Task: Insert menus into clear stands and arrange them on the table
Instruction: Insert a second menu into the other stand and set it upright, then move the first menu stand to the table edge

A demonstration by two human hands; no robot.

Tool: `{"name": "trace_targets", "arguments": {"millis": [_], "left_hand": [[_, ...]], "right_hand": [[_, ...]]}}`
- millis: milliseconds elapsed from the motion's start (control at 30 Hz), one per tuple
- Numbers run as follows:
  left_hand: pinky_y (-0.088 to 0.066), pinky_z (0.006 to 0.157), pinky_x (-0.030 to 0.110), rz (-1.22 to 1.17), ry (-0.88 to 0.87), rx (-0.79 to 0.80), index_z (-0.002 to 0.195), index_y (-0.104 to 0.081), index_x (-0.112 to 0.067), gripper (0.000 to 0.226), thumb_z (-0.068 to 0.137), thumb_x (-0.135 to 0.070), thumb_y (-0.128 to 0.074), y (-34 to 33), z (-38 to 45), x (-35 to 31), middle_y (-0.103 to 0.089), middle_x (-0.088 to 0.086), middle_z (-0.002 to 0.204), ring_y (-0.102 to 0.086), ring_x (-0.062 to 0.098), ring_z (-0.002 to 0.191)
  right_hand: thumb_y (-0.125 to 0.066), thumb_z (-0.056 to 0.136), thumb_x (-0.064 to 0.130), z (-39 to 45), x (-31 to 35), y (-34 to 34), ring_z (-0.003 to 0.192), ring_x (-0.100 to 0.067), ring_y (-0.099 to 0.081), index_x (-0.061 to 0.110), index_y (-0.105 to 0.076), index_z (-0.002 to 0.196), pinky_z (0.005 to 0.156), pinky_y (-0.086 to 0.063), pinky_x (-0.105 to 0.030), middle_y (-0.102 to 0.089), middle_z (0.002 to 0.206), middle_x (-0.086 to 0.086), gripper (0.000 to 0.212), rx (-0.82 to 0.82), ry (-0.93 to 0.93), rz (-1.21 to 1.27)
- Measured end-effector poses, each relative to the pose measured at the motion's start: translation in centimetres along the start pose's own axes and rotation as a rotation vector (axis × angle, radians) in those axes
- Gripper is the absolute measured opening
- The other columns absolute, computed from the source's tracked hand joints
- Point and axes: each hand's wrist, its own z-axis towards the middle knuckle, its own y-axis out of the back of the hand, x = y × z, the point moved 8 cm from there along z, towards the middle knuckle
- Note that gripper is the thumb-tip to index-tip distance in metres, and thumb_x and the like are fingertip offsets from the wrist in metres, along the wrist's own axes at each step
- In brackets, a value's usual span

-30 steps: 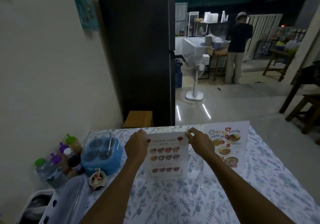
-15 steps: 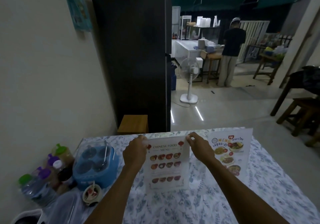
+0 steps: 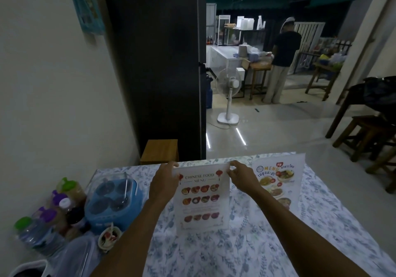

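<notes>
A Chinese food menu in a clear stand stands upright on the floral tablecloth in front of me. My left hand grips its top left corner and my right hand pinches its top right corner. To the right, a second menu in a clear stand stands upright near the table's far edge, with no hand on it.
At the left sit a blue condiment caddy with a clear lid, several sauce bottles, a small cup and a clear plastic lid. A wooden stool stands beyond the table. A person and a fan are far off.
Both hands have stayed on the top corners of the Chinese food menu stand. The camera has tilted up a little, so the table sits lower in view.
</notes>
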Motion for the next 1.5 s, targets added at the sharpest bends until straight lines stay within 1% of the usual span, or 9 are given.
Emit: {"name": "trace_targets", "arguments": {"millis": [167, 233, 367, 567, 833, 967, 1067, 1233, 1500], "left_hand": [[-0.044, 0.072, 0.025, 0.037, -0.021, 0.028, 0.120, -0.062, -0.022, 0.029, 0.091, -0.028, -0.064, -0.3, 0.0, -0.9, -0.058, 0.001, 0.120, -0.058, 0.015, 0.098], [-0.049, 0.081, 0.030, 0.066, -0.064, -0.006, 0.118, -0.062, -0.022, 0.028, 0.092, -0.028, -0.065, -0.2, -0.3, -1.4, -0.058, 0.002, 0.119, -0.059, 0.019, 0.103], [-0.035, 0.104, 0.041, 0.154, -0.144, -0.170, 0.120, -0.063, -0.022, 0.033, 0.090, -0.034, -0.068, 0.4, -1.3, -2.9, -0.058, 0.003, 0.125, -0.052, 0.023, 0.118], [-0.042, 0.095, 0.038, 0.054, -0.408, -0.376, 0.099, -0.064, -0.020, 0.011, 0.091, -0.026, -0.067, -1.4, -4.8, -8.1, -0.065, 0.000, 0.100, -0.059, 0.018, 0.095], [-0.048, 0.075, 0.027, -0.038, -0.625, -0.082, 0.091, -0.065, -0.015, 0.006, 0.094, -0.020, -0.063, -13.6, -9.6, -14.1, -0.063, -0.001, 0.087, -0.058, 0.016, 0.082], [-0.049, 0.071, 0.023, -0.120, -0.461, 0.056, 0.102, -0.058, -0.020, 0.010, 0.097, -0.028, -0.058, -18.9, -9.8, -14.7, -0.057, -0.006, 0.095, -0.057, 0.010, 0.087], [-0.055, 0.075, 0.030, -0.146, -0.286, 0.123, 0.114, -0.052, -0.021, 0.023, 0.097, -0.034, -0.058, -22.5, -9.3, -13.6, -0.054, -0.005, 0.101, -0.058, 0.011, 0.091], [-0.053, 0.088, 0.038, -0.043, -0.003, 0.142, 0.150, -0.030, -0.015, 0.070, 0.093, -0.034, -0.065, -26.7, -7.6, -11.7, -0.039, 0.009, 0.145, -0.048, 0.027, 0.127], [-0.057, 0.087, 0.046, -0.025, 0.165, 0.167, 0.152, -0.023, -0.018, 0.081, 0.089, -0.042, -0.069, -31.7, -6.0, -9.6, -0.038, 0.009, 0.146, -0.054, 0.028, 0.126]], "right_hand": [[-0.055, 0.096, 0.035, -0.5, 0.2, 0.5, 0.072, -0.013, -0.067, 0.019, -0.057, 0.128, 0.063, -0.050, -0.028, -0.076, 0.096, -0.005, 0.036, -0.001, 0.010, 0.004], [-0.056, 0.096, 0.035, -1.0, 0.2, 0.8, 0.073, -0.013, -0.066, 0.018, -0.056, 0.130, 0.067, -0.051, -0.028, -0.076, 0.099, -0.006, 0.038, -0.018, 0.008, 0.011], [-0.059, 0.095, 0.035, -2.3, -0.4, 1.6, 0.086, -0.017, -0.068, 0.016, -0.056, 0.130, 0.081, -0.054, -0.033, -0.074, 0.107, -0.009, 0.040, -0.060, 0.001, 0.043], [-0.061, 0.094, 0.034, -5.0, -3.4, 2.7, 0.098, -0.017, -0.068, 0.019, -0.060, 0.122, 0.079, -0.055, -0.029, -0.072, 0.113, -0.007, 0.032, -0.099, -0.016, 0.041], [-0.062, 0.093, 0.035, -7.7, -11.3, 5.6, 0.084, -0.009, -0.065, 0.021, -0.064, 0.116, 0.076, -0.052, -0.029, -0.073, 0.109, -0.001, 0.028, -0.095, -0.152, 0.031], [-0.062, 0.093, 0.036, -8.0, -15.4, 7.5, 0.086, -0.012, -0.069, 0.024, -0.064, 0.114, 0.075, -0.056, -0.030, -0.073, 0.104, 0.002, 0.024, -0.083, -0.209, 0.086], [-0.061, 0.094, 0.033, -7.9, -18.5, 9.1, 0.086, -0.013, -0.069, 0.021, -0.065, 0.113, 0.076, -0.056, -0.030, -0.072, 0.103, 0.003, 0.023, -0.074, -0.243, 0.107], [-0.063, 0.093, 0.036, -6.5, -24.4, 11.0, 0.088, -0.013, -0.068, 0.022, -0.064, 0.113, 0.076, -0.059, -0.035, -0.072, 0.104, 0.000, 0.024, -0.044, -0.329, 0.114], [-0.067, 0.088, 0.037, -2.3, -30.2, 10.4, 0.083, -0.017, -0.065, 0.018, -0.051, 0.110, 0.075, -0.057, -0.040, -0.066, 0.088, 0.006, 0.034, 0.064, -0.436, 0.111]]}}
